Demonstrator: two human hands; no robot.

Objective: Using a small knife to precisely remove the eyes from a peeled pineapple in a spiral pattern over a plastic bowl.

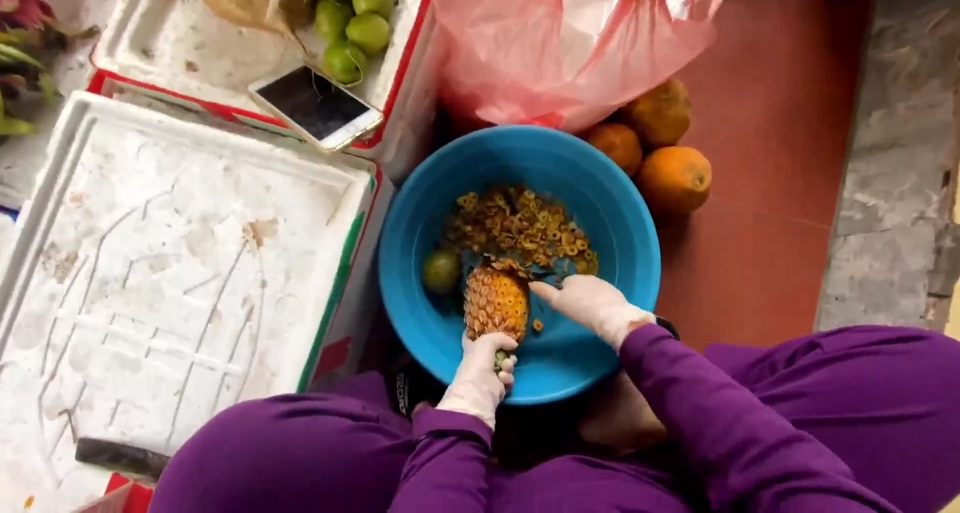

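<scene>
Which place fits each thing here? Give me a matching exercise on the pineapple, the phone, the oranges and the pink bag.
Things:
1. pineapple
2. phone
3. oranges
4. pink bag

Places:
A. on the rim of a white foam box
B. on the red floor beside the blue basin
C. over the blue basin, between the left hand and right hand
D. behind the basin, above the oranges

Pairs: 1-C, 2-A, 3-B, 4-D

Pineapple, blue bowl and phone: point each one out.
pineapple (496, 301), head view, on the middle of its peeled yellow body.
blue bowl (610, 208), head view, on its bare inner wall at upper right.
phone (313, 104), head view, on the middle of its dark screen.
</scene>
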